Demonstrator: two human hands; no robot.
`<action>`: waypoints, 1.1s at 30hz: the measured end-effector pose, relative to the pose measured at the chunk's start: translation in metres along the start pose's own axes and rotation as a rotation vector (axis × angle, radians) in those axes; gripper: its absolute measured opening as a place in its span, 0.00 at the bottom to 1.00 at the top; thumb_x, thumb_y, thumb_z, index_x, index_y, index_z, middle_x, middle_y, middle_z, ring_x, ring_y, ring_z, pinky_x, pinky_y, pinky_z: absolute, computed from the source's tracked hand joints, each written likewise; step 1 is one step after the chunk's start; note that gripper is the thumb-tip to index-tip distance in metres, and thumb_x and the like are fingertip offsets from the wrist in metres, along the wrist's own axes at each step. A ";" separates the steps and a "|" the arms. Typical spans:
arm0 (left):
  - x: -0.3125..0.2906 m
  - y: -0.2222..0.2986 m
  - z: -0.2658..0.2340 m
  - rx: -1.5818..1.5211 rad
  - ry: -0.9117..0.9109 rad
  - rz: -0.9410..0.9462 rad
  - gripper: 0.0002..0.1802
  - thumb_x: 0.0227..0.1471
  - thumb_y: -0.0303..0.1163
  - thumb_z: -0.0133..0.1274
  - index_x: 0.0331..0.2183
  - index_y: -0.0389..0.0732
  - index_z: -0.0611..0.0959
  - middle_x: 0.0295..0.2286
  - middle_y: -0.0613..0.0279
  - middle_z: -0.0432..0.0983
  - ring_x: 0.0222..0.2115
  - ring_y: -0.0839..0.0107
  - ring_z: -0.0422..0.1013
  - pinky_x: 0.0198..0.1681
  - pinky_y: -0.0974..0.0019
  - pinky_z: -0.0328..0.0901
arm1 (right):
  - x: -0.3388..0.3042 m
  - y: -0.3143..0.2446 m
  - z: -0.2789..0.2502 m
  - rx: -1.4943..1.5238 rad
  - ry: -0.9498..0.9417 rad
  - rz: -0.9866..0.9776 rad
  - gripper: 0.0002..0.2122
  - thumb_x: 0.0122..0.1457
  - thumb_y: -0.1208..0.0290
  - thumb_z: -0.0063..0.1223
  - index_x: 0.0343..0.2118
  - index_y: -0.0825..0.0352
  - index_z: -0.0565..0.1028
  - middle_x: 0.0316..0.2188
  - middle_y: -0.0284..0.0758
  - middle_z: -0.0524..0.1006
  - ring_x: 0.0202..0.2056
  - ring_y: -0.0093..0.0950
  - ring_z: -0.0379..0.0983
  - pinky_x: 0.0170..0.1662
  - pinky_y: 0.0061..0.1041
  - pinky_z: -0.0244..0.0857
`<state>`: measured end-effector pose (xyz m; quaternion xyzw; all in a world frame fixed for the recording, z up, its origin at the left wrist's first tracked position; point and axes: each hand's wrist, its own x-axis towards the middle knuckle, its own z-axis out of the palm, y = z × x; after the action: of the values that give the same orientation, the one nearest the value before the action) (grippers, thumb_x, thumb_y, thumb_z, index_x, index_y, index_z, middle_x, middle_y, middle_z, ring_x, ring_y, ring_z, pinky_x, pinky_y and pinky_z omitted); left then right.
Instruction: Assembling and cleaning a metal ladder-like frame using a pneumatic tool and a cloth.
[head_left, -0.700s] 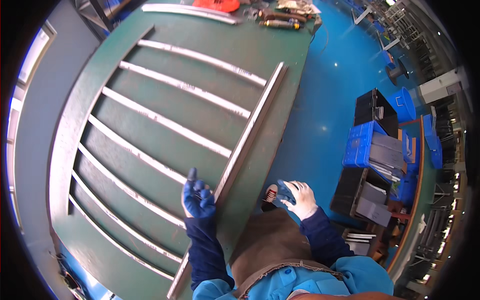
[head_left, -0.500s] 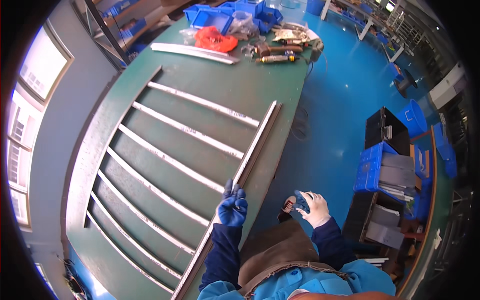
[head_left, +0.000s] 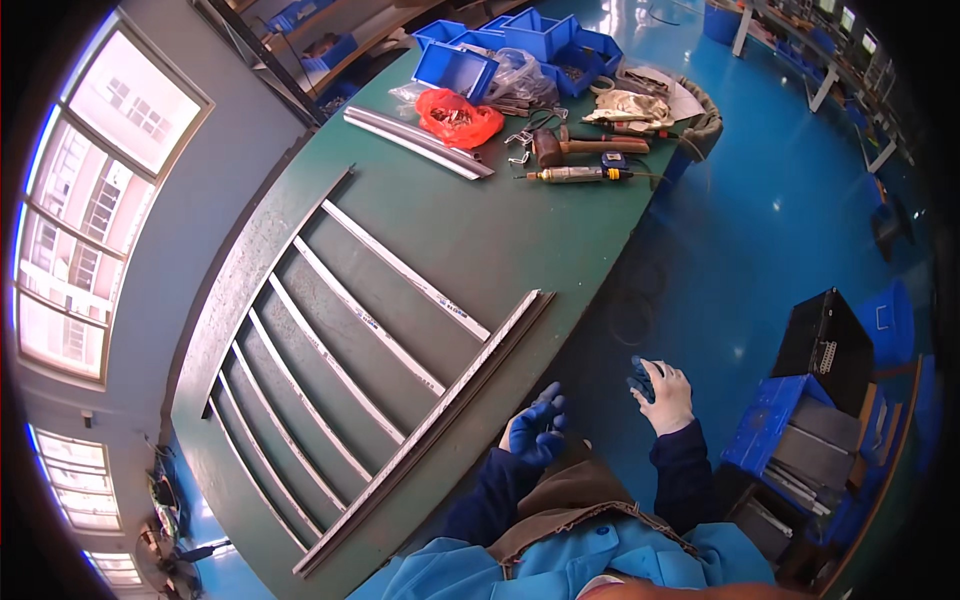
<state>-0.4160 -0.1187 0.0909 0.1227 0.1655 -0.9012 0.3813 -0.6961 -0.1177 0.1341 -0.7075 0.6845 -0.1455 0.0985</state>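
Observation:
My left hand (head_left: 537, 430), in a blue-palmed glove, is just off the table's near edge with its palm up and fingers curled. Something tiny may lie in it, but I cannot make it out. To its right my right hand (head_left: 662, 395), in a glove with a white back and blue fingertips, hovers over the floor, fingers loosely bent and apart, with nothing seen in it. Closest to the left hand is a long metal rail (head_left: 430, 430). Several pale slats (head_left: 345, 345) lie between it and a second rail (head_left: 262, 285) at the far side, like a ladder.
On the green table's (head_left: 560, 240) far end are metal profiles (head_left: 415, 142), a red plastic bag (head_left: 458, 118), a hammer (head_left: 590, 146), a yellow-and-black power screwdriver (head_left: 572, 174) and blue bins (head_left: 455, 72). Blue crates (head_left: 770, 430) and a black case (head_left: 822, 340) stand at right.
My view has swung, and the table appears lower and turned. My left hand has come away from the near rail, off the table edge. My right hand is still raised over the floor.

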 end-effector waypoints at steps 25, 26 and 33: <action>0.131 0.103 0.138 -0.225 0.221 1.016 0.20 0.65 0.40 0.47 0.54 0.43 0.73 0.32 0.66 0.74 0.20 0.75 0.68 0.11 0.79 0.60 | 0.753 -0.004 0.091 -0.094 0.190 -0.755 0.28 0.56 0.70 0.60 0.61 0.57 0.67 0.51 0.43 0.74 0.50 0.44 0.73 0.51 0.37 0.68; 0.139 0.097 0.141 -0.267 0.243 1.092 0.20 0.65 0.40 0.47 0.54 0.43 0.73 0.32 0.66 0.74 0.20 0.75 0.68 0.11 0.79 0.60 | 0.818 -0.010 0.127 -0.140 0.080 -0.645 0.29 0.57 0.69 0.60 0.62 0.55 0.65 0.52 0.44 0.74 0.50 0.44 0.73 0.52 0.37 0.69; 0.217 0.063 0.145 -0.506 0.272 1.111 0.19 0.64 0.37 0.48 0.55 0.43 0.74 0.30 0.64 0.78 0.20 0.75 0.71 0.10 0.81 0.56 | 1.093 -0.066 0.275 -0.443 -0.065 -0.688 0.26 0.59 0.76 0.48 0.62 0.56 0.65 0.52 0.49 0.74 0.51 0.48 0.73 0.54 0.44 0.67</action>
<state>-0.5312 -0.3577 0.1356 0.2100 0.3325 -0.4776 0.7857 -0.5183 -1.2212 -0.0239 -0.9034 0.4194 0.0032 -0.0890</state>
